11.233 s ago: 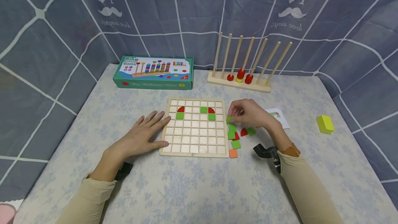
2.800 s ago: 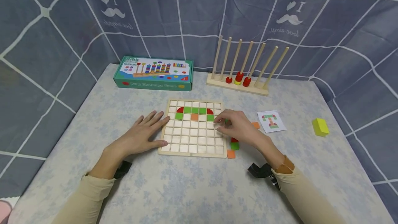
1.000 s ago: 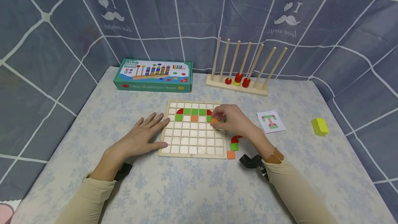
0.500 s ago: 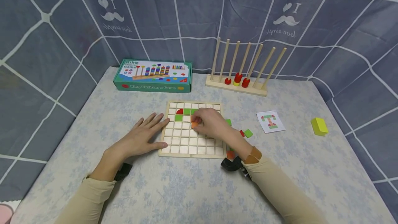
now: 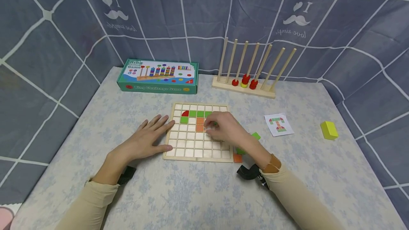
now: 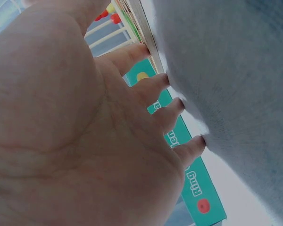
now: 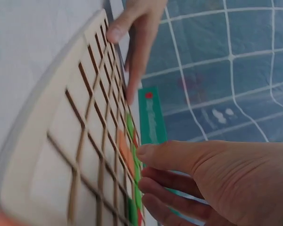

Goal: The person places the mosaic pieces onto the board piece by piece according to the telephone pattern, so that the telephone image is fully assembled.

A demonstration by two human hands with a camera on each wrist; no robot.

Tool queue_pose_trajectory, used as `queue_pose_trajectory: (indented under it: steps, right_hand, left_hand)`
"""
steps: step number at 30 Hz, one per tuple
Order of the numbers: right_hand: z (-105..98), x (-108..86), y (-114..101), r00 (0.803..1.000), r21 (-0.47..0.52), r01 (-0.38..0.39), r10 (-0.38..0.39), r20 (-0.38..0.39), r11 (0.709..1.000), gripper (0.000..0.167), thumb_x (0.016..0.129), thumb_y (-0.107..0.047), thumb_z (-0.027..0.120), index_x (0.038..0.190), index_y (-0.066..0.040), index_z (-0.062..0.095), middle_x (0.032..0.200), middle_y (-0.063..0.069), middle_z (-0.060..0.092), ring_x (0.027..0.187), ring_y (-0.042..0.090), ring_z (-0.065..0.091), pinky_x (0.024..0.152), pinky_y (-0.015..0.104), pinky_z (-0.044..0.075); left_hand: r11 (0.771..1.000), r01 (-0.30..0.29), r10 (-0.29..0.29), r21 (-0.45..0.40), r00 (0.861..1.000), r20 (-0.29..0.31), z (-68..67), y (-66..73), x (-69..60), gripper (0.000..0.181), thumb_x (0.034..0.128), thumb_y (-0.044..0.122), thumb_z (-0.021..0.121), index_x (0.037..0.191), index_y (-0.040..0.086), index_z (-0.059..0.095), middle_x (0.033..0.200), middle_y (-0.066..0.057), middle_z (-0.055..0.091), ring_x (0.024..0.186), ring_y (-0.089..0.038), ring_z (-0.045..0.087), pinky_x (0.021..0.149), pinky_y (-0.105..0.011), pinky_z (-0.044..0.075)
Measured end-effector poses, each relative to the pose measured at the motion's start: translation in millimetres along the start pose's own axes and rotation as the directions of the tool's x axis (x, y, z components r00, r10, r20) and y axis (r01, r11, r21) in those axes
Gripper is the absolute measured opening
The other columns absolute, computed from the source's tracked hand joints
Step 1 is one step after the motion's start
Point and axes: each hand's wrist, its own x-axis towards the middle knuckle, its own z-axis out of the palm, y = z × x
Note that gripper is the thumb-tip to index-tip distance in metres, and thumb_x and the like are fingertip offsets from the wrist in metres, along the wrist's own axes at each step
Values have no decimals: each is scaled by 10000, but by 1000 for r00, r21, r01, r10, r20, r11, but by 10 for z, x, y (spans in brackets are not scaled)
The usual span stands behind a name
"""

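Note:
A square wooden grid board (image 5: 198,159) lies on the table. My left hand (image 5: 143,139) rests spread on the cloth, fingertips and thumb touching the board's left side. Over the board's right half is my right hand (image 5: 225,127), thumb and fingers loosely bent and apart, holding nothing visible. Just left of its fingertips, two orange square tiles (image 5: 199,127) sit one below the other in cells. Above them runs a row of green tiles (image 5: 196,113), with a red quarter-round tile (image 5: 185,113) at its left end. The right hand covers the pattern's right end.
Right of the board lie loose tiles, including a green tile (image 5: 256,136) and an orange tile (image 5: 238,158), partly behind my forearm. Farther right are a pattern card (image 5: 278,124) and a yellow block (image 5: 329,130). A game box (image 5: 158,76) and peg rack (image 5: 243,88) stand behind.
My right hand carried an orange tile in from the right, set it below the first orange one, let go and drew slightly right. Earlier, green tiles filled the top row. The left hand stayed put.

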Motion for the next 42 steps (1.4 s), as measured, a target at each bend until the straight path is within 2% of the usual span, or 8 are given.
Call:
queue_pose_trajectory:
  steps: [6,10,13,17,25,32,37,42]
  right_hand:
    - [-225,-263,188,997,30,-75,75,9,997,109,951,-110,791,1060,-97,791,1028,29,757,900,205,700,813,400,601]
    - [-335,-440,276,996,22,-84,84,12,996,130,933,-97,807,1061,-88,791,1010,20,756,917,202,707,837,419,611]
    - [-381,-572,315,998,22,-68,67,17,997,153,910,-85,824,1059,-89,791,999,12,756,907,186,708,801,401,620]
    - [-392,-743,321,999,39,-40,39,27,998,170,893,-90,847,1051,-116,789,970,-17,750,844,133,702,752,362,622]
    - [-254,-1066,295,1000,93,3,-5,15,996,217,849,-151,903,1033,-174,790,920,-62,732,831,114,672,764,290,574]
    - [-234,-1125,284,997,48,-15,11,71,999,324,803,-214,945,1076,-230,770,962,-121,707,879,86,631,824,282,523]
    - [-245,-1160,282,993,13,28,-30,111,1000,338,824,-150,922,1111,-204,754,1026,-119,711,916,82,625,834,280,547]
    - [-235,-1153,297,993,26,68,-71,91,997,304,839,-96,892,1081,-211,748,997,-126,712,891,86,625,811,270,544]
  left_hand:
    - [1000,-1,1,6,1000,7,20,-19,10,869,991,532,693,1681,169,308,1747,-181,221,1613,-473,139,1245,-740,100]
    - [1000,0,0,1,1000,7,15,-20,15,869,990,523,698,1681,170,307,1749,-180,215,1614,-473,134,1246,-740,94]
    - [1000,6,-6,-4,1000,4,9,-17,17,874,986,525,704,1680,170,310,1750,-179,214,1615,-472,130,1249,-736,88]
    - [1000,14,-14,-1,1000,2,12,-20,29,887,978,542,705,1683,183,303,1753,-172,209,1619,-464,120,1254,-729,76]
    - [1000,14,-15,5,1000,14,24,-17,32,885,984,539,698,1688,193,289,1758,-162,194,1624,-453,109,1256,-726,73]
    - [1000,17,-17,4,1000,10,2,-1,10,876,988,545,692,1683,180,303,1751,-175,213,1618,-461,129,1249,-734,97]
    - [1000,11,-11,2,1000,9,22,-10,14,874,989,541,692,1681,172,307,1749,-179,216,1616,-463,134,1248,-735,97]
    - [1000,10,-10,6,1000,8,5,-8,8,871,991,535,692,1681,169,307,1749,-180,216,1615,-466,136,1248,-737,97]
